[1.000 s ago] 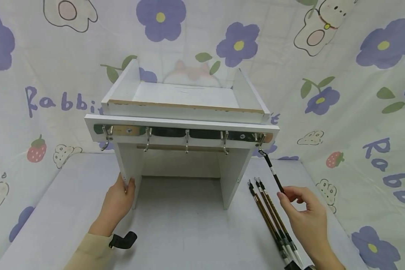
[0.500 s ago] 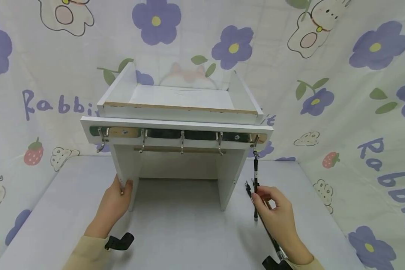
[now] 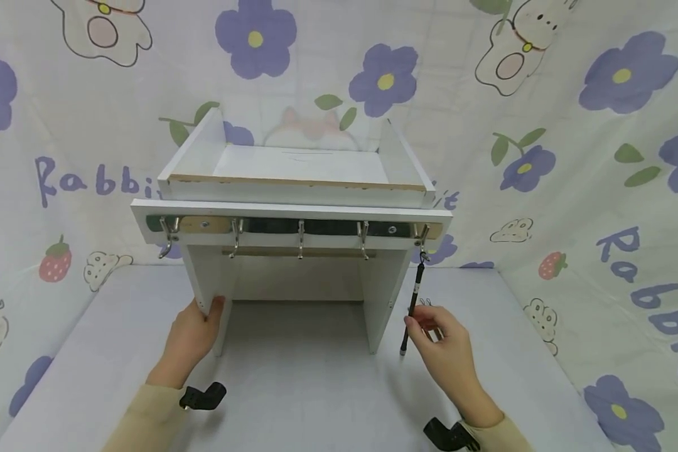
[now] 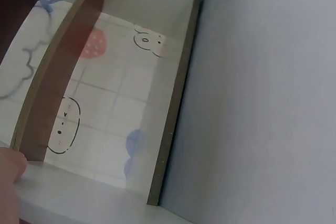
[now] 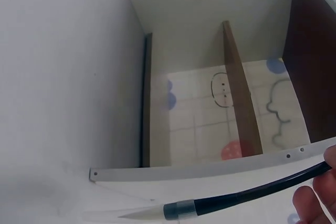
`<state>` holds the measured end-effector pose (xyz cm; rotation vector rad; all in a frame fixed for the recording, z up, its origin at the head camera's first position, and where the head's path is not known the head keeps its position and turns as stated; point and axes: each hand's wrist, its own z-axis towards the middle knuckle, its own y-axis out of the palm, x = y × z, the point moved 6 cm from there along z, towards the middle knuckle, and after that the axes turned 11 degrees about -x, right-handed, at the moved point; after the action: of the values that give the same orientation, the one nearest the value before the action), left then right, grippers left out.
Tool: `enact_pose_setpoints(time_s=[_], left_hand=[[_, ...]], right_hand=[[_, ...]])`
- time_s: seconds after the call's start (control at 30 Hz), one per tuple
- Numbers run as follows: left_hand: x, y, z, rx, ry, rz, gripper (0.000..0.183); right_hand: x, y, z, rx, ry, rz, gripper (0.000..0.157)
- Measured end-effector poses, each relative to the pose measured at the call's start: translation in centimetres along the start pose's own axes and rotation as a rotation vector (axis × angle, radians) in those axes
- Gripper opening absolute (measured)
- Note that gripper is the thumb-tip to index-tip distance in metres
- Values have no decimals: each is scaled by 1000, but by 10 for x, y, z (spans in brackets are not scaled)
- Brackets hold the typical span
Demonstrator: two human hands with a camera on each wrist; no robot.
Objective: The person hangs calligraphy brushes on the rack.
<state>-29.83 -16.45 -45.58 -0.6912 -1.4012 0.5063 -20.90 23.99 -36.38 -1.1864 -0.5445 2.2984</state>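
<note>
My right hand (image 3: pixel 443 351) pinches a dark calligraphy brush (image 3: pixel 415 285) between thumb and fingers. Its top loop is at the rightmost metal hook (image 3: pixel 424 235), and the shaft slants down to the left. In the right wrist view the brush (image 5: pixel 231 200) shows a pale pointed tip inside what looks like a clear cover. A white shelf rack (image 3: pixel 294 207) carries a row of several hooks along its front board. My left hand (image 3: pixel 189 342) grips the front edge of the left side panel (image 3: pixel 209 276), its thumb on the inner face.
Several more brushes lie on the white table (image 3: pixel 299 389) at the right, mostly hidden behind my right hand; only their loops (image 3: pixel 425 302) show. An open tray (image 3: pixel 299 164) tops the rack. Behind stands a patterned cloth (image 3: pixel 486 188). Black wrist cameras (image 3: pixel 202 397) jut inward.
My right hand has moved left with the brush, which swung from leaning outward to hanging under the rightmost hook, now tilted left. The left hand keeps its grip on the panel.
</note>
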Motion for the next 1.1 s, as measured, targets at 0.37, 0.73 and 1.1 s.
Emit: enact_pose_setpoints(time_s=[0.37, 0.73, 1.1], left_hand=[[1, 1, -2, -11, -15, 28, 66], [3, 1, -2, -32, -25, 7, 67], [3, 0, -3, -28, -18, 14, 65]], right_hand=[[0, 8, 2, -26, 20, 35, 13], [35, 5, -4, -41, 37, -3, 19], [116, -16, -27, -162, 347, -93, 26]])
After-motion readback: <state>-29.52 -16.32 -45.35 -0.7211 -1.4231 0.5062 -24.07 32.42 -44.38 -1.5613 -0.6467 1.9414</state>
